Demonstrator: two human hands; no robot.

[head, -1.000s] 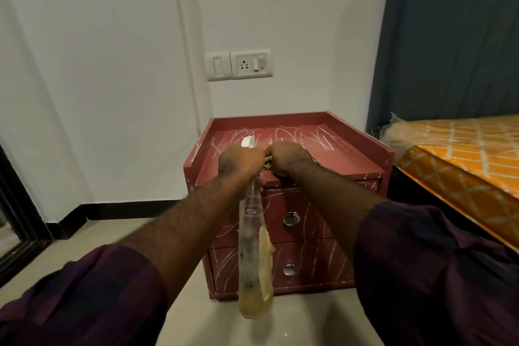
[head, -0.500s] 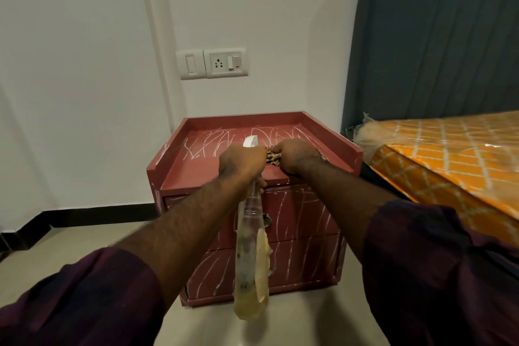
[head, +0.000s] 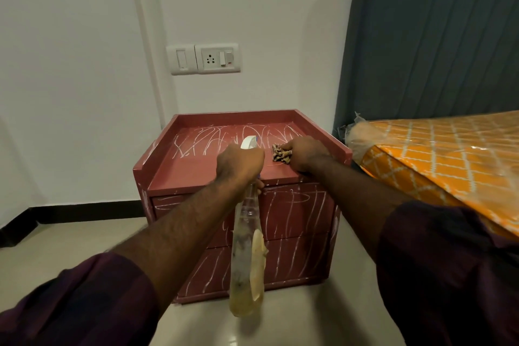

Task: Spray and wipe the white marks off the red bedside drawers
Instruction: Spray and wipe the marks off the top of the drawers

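Spray bottle and cloth in hand at the red bedside drawers.

Gripped at the neck by the left hand: bottle, white nozzle up, clear body hanging before the drawer fronts. Held under the curled fingers of the right hand: crumpled brown cloth, pressed on the drawers' top near the right rim. Scrawled across top and both fronts: white marks. Just right of the unit: orange-wrapped mattress.
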